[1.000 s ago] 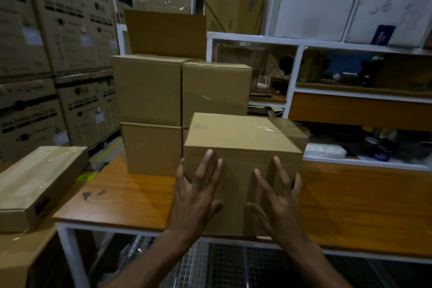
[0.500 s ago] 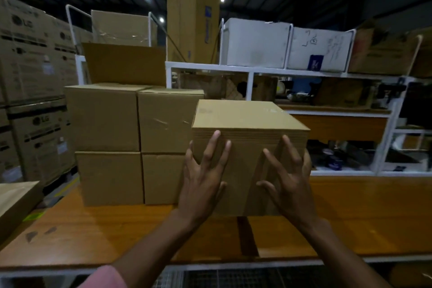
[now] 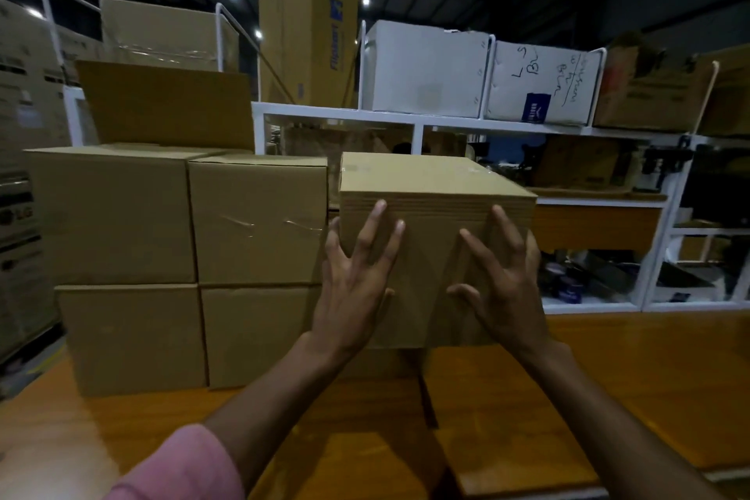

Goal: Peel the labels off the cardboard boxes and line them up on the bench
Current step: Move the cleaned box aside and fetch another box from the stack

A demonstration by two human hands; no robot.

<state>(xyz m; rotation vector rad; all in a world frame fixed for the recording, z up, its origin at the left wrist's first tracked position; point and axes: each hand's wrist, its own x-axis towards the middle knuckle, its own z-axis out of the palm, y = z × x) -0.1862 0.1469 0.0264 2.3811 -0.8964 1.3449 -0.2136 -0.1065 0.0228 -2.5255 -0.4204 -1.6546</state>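
Two hands, left hand [image 3: 355,280] and right hand [image 3: 505,290], press spread, straight fingers flat against the plain brown cardboard box [image 3: 430,191], gripping nothing, near the orange wooden bench [image 3: 629,378] far edge.

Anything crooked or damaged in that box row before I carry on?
Mostly tidy. The box under the left hand and right hand sits forward of the four stacked boxes, not flush with their fronts. The upper right stacked box has wrinkled clear tape on its face. An open flap stands up behind the stack.
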